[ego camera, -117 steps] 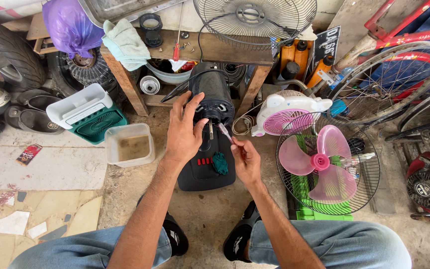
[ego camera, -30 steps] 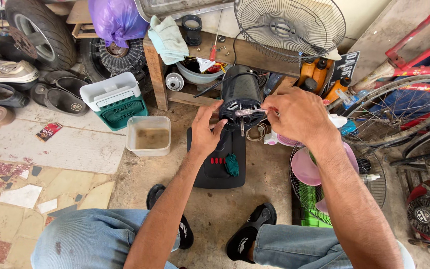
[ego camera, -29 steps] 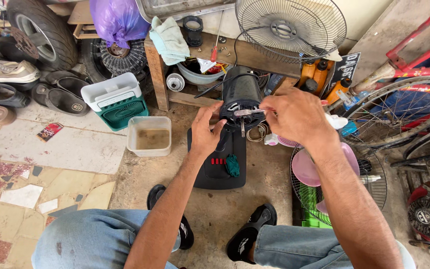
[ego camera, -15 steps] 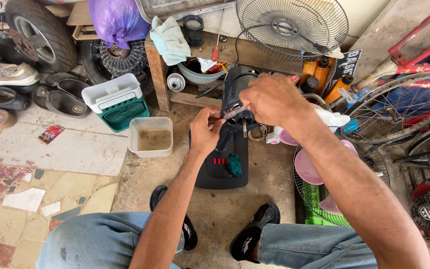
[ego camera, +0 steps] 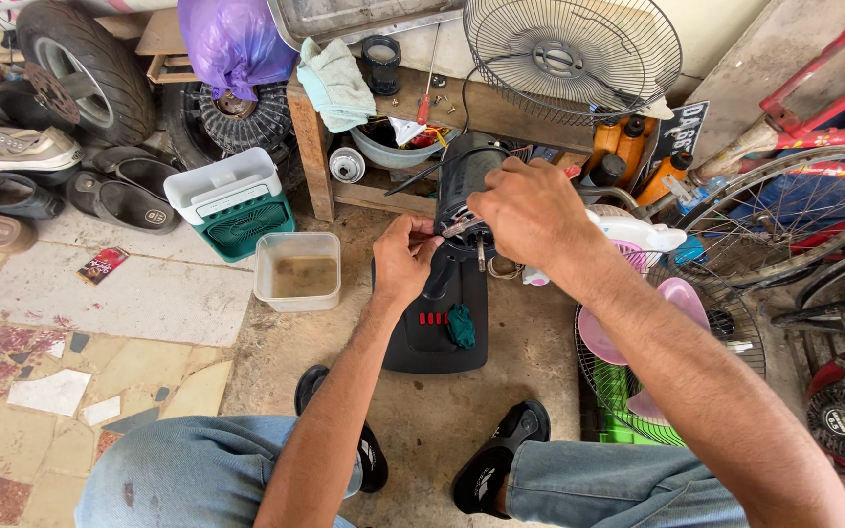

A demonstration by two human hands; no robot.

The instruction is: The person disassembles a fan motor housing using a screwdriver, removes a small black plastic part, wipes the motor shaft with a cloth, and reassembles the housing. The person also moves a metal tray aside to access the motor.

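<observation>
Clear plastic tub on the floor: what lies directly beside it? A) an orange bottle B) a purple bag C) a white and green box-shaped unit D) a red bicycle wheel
C: the clear plastic tub sits just right of the white and green box-shaped unit, nearly touching it.

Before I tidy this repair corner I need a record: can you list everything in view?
fan motor: 1, black, centre, on its black base
small tool: 1, metallic, at the motor
clear tub: 1, left of base
small cooler: 1, white and green, left
fan guard: 1, dark wire, top
pink fan blades: 1 set, right
tyre: 1, black, top left
bicycle wheel: 1, right
left hand: beside the motor
right hand: holds the tool
</observation>
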